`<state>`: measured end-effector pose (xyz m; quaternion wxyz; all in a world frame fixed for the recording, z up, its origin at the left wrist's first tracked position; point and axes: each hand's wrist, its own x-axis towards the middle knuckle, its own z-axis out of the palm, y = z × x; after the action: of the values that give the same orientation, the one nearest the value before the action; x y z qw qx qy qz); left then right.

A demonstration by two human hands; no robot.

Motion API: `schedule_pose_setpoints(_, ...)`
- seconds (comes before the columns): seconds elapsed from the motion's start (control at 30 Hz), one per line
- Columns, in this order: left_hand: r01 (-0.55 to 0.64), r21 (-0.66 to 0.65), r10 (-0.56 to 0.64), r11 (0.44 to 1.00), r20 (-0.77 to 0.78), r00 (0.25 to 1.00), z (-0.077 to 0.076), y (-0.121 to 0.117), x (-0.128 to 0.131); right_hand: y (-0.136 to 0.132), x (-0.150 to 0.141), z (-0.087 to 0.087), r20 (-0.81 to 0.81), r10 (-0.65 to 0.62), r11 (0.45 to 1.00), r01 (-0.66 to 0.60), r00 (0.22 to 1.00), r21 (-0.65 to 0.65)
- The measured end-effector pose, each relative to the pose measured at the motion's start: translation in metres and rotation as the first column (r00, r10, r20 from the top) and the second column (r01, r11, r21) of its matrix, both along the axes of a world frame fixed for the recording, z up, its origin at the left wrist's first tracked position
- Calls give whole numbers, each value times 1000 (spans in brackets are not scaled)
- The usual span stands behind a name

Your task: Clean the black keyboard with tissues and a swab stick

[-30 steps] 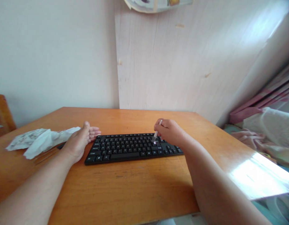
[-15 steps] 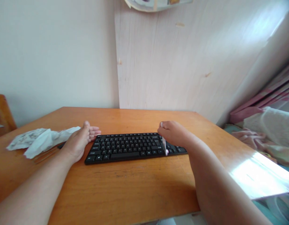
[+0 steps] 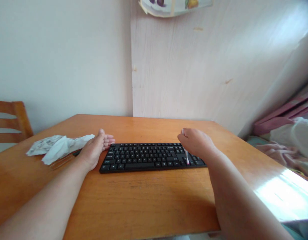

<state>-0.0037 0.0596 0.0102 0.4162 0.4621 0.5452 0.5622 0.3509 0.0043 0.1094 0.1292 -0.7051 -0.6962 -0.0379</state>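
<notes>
A black keyboard [image 3: 141,165] lies flat on the wooden table, long side facing me. At its upper left corner is my left hand [image 3: 95,150], open, thumb up and fingers stretched out, resting against or just beside the keyboard's end. My right hand [image 3: 196,141] is over the right part of the keyboard, fingers pinched round a thin pale stick that looks like a cotton swab [image 3: 187,156]. The swab points down, its pinkish tip at the keys near the arrow cluster. Most of the right fingers are hidden behind the hand.
Crumpled white plastic packaging [image 3: 60,148] lies on the table [image 3: 144,206] left of my left hand. Thin brown sticks [image 3: 61,162] and a dark item, partly covered by my arm, are beside it. A wooden chair [image 3: 20,120] stands at left; a wall [image 3: 94,66] rises behind. Fabric [image 3: 281,150] is heaped at right.
The whole view has shifted, so everything appears farther right. Against the keys, the swab and my right hand have moved slightly right. My left hand keeps its place at the keyboard's left end.
</notes>
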Motion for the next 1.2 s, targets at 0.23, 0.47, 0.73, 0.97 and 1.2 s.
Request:
schedule_pose_setpoints(0.23, -5, 22, 5, 1000, 18, 1000, -3, 1, 3, -4, -42, -22, -344, 363, 931, -356, 866, 85)
schedule_pose_setpoints(0.47, -18, 35, 15, 999, 72, 997, -6, 1, 9, -14, -94, -27, -555, 470, 871, -465, 687, 162)
schedule_pose_setpoints(0.73, -2, 69, -3, 998, 76, 997, -8, 1, 11, -7, -159, -37, -817, 429, 812, -561, 386, 161)
schedule_pose_setpoints(0.97, -16, 32, 9, 999, 202, 979, 2, 0, 10, 3, -180, -36, -940, 299, 894, -394, 165, 216)
schedule_pose_setpoints(1.2, 2, 23, -9, 1000, 309, 951, 17, -12, 9, 16, -189, -36, -968, 249, 920, -307, -22, 244)
